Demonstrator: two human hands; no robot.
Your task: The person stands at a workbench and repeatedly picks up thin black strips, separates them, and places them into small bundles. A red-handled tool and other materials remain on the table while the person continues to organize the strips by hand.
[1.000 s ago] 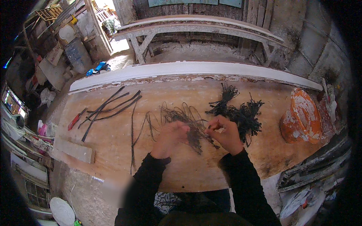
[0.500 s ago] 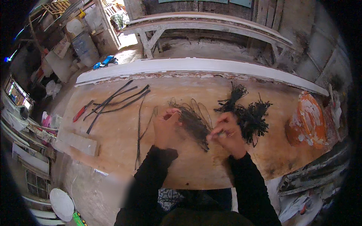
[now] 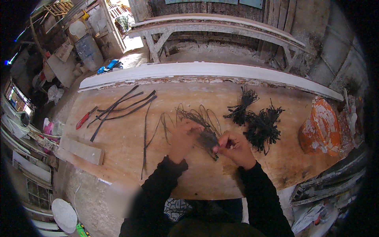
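Bare wood forms the top of a wide desk [image 3: 284,168], on which an orange bucket [image 3: 321,126], smeared with white, is placed at the right end. Left of the bucket and farther back, a long white board [image 3: 197,72] is laid along the desk; well beyond the bucket, a pale trestle [image 3: 233,28] is seen against a wall. Just left of the bucket, a large tufted black bundle [image 3: 263,132] is set down, and beside it, slightly farther from the bucket, a smaller black bundle [image 3: 241,107]. Left of both, well apart from the bucket, a loose bundle of thin dark strands [image 3: 207,139] is found between the two hands, some strands being looped out over the wood. By the right hand [image 3: 236,149], the nearer one to the bucket, the bundle's bucket-side edge is pinched, thumb and fingertips being drawn narrowly together. On the side away from the bucket, the bundle is touched by the left hand [image 3: 184,141]; its fingers are blurred, and whether anything is gripped cannot be told. Farther left of the bucket, crossed dark straps [image 3: 107,113] are spread, with a red-handled tool [image 3: 83,120] and a flat wooden block [image 3: 83,151] beyond them.
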